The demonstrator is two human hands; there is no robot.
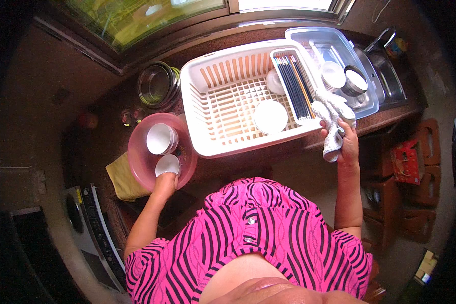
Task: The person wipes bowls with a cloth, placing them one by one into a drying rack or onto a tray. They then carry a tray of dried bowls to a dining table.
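My left hand [167, 185] grips the near rim of a small white bowl [168, 165] inside a pink plastic basin [136, 163]. Beside that bowl a stack of white bowls [160, 139] stands in the same basin. In my right hand [348, 146] is a crumpled white cloth [333, 125], held at the right front corner of a white plastic dish rack [228, 150]. An upturned white bowl [271, 117] lies in the rack, with a translucent bowl [274, 82] farther back. Chopsticks [293, 87] fill a narrow white tray along the rack's right side.
Right of the rack, a clear plastic bin [372, 102] holds stacked bowls [333, 76], beside a metal sink [391, 78]. Glass bowls [155, 84] stand left of the rack. A yellow cloth [123, 180] lies by the basin. The window sill [197, 36] runs behind.
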